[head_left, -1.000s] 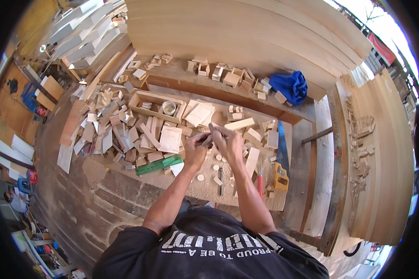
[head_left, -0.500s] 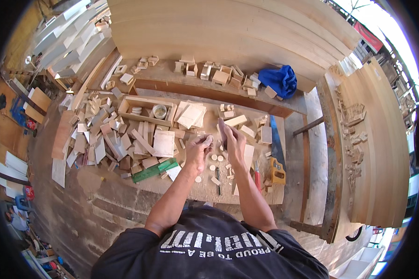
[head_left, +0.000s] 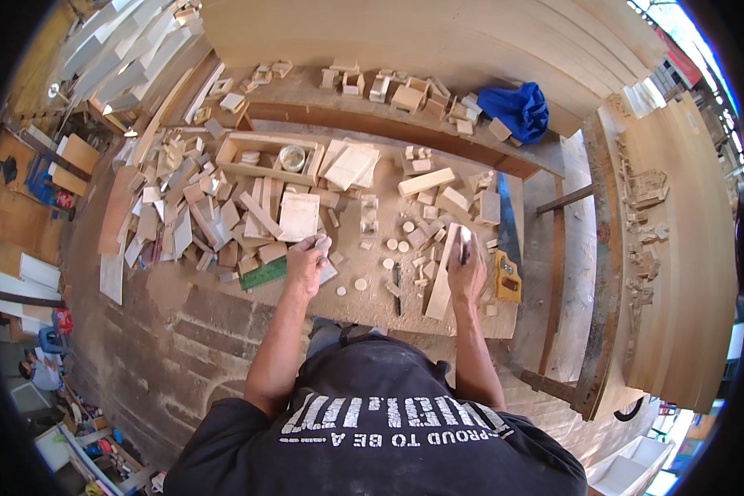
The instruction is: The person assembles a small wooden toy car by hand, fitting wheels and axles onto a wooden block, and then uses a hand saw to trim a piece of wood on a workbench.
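Observation:
My right hand (head_left: 468, 269) is closed around a narrow dark piece (head_left: 465, 241), mostly covered by the fingers, too hidden to name. It is over the right edge of a long pale wood strip (head_left: 443, 277). My left hand (head_left: 307, 266) has its fingers bent together at the right end of a green strip (head_left: 264, 274), below a square pale board (head_left: 298, 217); whether it pinches something small cannot be made out. Between the hands are a small pale wooden assembly (head_left: 369, 217), round wooden discs (head_left: 388, 264) and a thin dark pencil-like stick (head_left: 398, 289).
Loose wood offcuts (head_left: 174, 211) heap up at the table's left. Behind them is a wooden tray (head_left: 260, 172) with a round container (head_left: 292, 158). A handsaw with a yellow handle (head_left: 507, 278) lies at the right edge. A blue cloth (head_left: 517, 112) sits on the back shelf.
My hands have moved apart and nearer to me, the left leftward, the right rightward with the dark piece onto the wood strip. The small assembly now shows between them. The view has shifted.

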Demonstrator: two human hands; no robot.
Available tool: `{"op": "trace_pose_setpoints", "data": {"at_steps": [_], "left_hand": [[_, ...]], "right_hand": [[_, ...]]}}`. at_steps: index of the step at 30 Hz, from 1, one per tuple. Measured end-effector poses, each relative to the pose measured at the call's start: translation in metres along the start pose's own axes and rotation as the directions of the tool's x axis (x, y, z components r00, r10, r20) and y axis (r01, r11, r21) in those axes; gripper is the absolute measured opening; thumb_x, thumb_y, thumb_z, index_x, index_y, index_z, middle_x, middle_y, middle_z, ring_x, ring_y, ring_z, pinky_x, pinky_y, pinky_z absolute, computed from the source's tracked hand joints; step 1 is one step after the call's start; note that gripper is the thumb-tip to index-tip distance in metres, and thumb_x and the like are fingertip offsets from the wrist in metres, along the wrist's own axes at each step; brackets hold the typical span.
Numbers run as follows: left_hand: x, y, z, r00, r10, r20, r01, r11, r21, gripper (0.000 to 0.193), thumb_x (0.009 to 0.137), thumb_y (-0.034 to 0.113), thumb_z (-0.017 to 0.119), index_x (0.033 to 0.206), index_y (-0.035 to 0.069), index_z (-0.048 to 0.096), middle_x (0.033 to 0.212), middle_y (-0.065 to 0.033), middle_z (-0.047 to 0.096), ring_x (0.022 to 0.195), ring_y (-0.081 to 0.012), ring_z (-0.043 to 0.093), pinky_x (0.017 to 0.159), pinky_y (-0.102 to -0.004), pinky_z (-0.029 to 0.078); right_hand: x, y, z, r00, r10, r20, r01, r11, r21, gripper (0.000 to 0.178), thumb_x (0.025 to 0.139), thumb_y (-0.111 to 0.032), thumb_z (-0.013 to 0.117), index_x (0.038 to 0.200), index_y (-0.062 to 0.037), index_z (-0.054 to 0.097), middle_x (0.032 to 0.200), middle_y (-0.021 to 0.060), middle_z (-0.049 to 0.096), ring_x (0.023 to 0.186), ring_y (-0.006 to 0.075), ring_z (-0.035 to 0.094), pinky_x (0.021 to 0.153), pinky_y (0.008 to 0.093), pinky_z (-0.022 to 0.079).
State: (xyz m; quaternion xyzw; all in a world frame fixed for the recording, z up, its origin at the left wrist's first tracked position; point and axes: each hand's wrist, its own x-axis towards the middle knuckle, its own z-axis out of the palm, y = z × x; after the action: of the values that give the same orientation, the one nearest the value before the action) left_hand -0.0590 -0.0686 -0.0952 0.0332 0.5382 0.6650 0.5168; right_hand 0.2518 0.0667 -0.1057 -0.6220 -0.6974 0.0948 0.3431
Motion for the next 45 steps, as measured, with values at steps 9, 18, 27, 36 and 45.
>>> {"op": "trace_pose_setpoints", "data": {"at_steps": [9, 18, 27, 36, 45], "left_hand": [[-0.057, -0.068, -0.067, 0.952, -0.302, -0.056, 0.307, 0.946, 0.109, 0.029, 0.101, 0.029, 0.058, 0.110, 0.003, 0.065, 0.091, -0.0080, 0.071, 0.066, -0.0110, 0.059, 0.053, -0.0242, 0.045], [-0.056, -0.069, 0.006, 0.925, -0.353, 0.142, 0.313, 0.919, 0.241, 0.037, 0.101, 0.043, 0.057, 0.110, 0.008, 0.064, 0.097, -0.0080, 0.073, 0.071, -0.0105, 0.064, 0.058, -0.0243, 0.048], [-0.031, -0.036, 0.059, 0.871, -0.401, 0.283, 0.275, 0.876, 0.397, 0.040, 0.098, 0.052, 0.059, 0.102, 0.014, 0.070, 0.090, -0.0005, 0.071, 0.081, -0.0119, 0.066, 0.067, -0.0305, 0.050], [0.076, -0.018, 0.045, 0.995, -0.050, 0.081, -0.009, 0.796, 0.606, 0.038, 0.095, 0.039, 0.066, 0.098, 0.001, 0.069, 0.083, -0.0059, 0.070, 0.076, -0.0119, 0.065, 0.065, -0.0303, 0.051], [0.138, -0.047, 0.039, 0.999, 0.009, -0.035, 0.018, 0.720, 0.694, 0.070, 0.083, 0.035, 0.078, 0.133, -0.008, 0.058, 0.108, -0.0178, 0.073, 0.090, -0.0208, 0.069, 0.080, -0.0332, 0.053]], "right_hand": [[-0.055, 0.041, 0.005, 0.959, -0.021, 0.283, 0.127, 0.925, -0.359, 0.055, 0.092, -0.031, 0.065, 0.142, -0.0112, 0.052, 0.104, 0.0162, 0.066, 0.097, 0.0373, 0.064, 0.079, 0.0484, 0.053], [-0.063, -0.048, 0.013, 0.670, -0.422, 0.611, 0.081, 0.859, 0.505, 0.056, 0.079, -0.024, 0.081, 0.129, -0.0053, 0.063, 0.128, 0.0188, 0.064, 0.122, 0.0361, 0.060, 0.101, 0.0466, 0.049], [-0.035, -0.080, 0.020, 0.669, -0.470, 0.576, 0.027, 0.790, 0.613, 0.035, 0.079, -0.001, 0.068, 0.113, 0.0008, 0.068, 0.111, 0.0132, 0.068, 0.088, 0.0242, 0.067, 0.073, 0.0340, 0.053], [0.029, -0.061, 0.095, 0.792, -0.190, 0.580, -0.207, 0.811, 0.548, 0.037, 0.090, -0.015, 0.072, 0.121, 0.0033, 0.066, 0.098, 0.0124, 0.070, 0.085, 0.0171, 0.067, 0.075, 0.0310, 0.055], [0.052, -0.063, 0.176, 0.732, -0.254, 0.632, -0.176, 0.826, 0.536, 0.042, 0.087, -0.013, 0.074, 0.126, 0.0009, 0.065, 0.110, 0.0181, 0.072, 0.096, 0.0223, 0.069, 0.087, 0.0350, 0.055]]}}
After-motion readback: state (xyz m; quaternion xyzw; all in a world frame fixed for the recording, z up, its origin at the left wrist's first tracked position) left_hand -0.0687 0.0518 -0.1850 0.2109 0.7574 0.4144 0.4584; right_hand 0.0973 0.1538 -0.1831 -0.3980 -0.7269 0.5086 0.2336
